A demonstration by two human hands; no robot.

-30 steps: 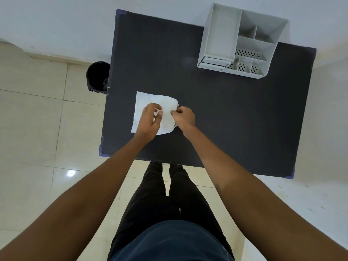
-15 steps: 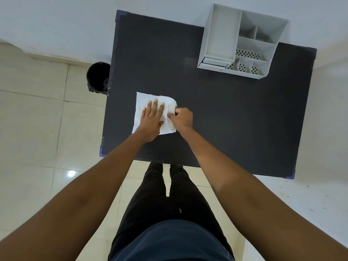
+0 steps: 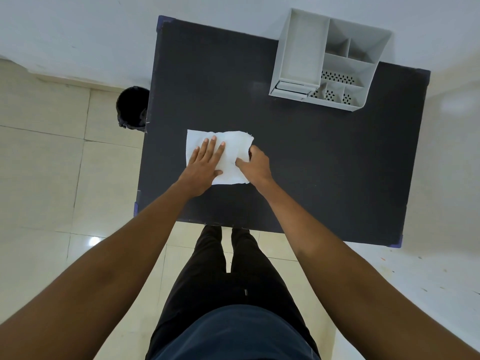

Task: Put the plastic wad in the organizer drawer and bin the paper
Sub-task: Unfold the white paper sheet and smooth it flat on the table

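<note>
Paper (image 3: 228, 154) lies mid-frame on black table (image 3: 311, 157); left hand (image 3: 205, 162) presses flat, right hand (image 3: 255, 165) pinches its right edge.

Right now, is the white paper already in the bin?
No, the paper lies flat on the black table under the left hand.

The table (image 3: 311, 157) has a dark, matt top with blue corners. A white paper (image 3: 231, 152) lies flat on it, under the left hand (image 3: 204, 162) and beside the right hand (image 3: 255, 165). Far beyond the right hand stands a grey organizer (image 3: 327, 63).
</note>
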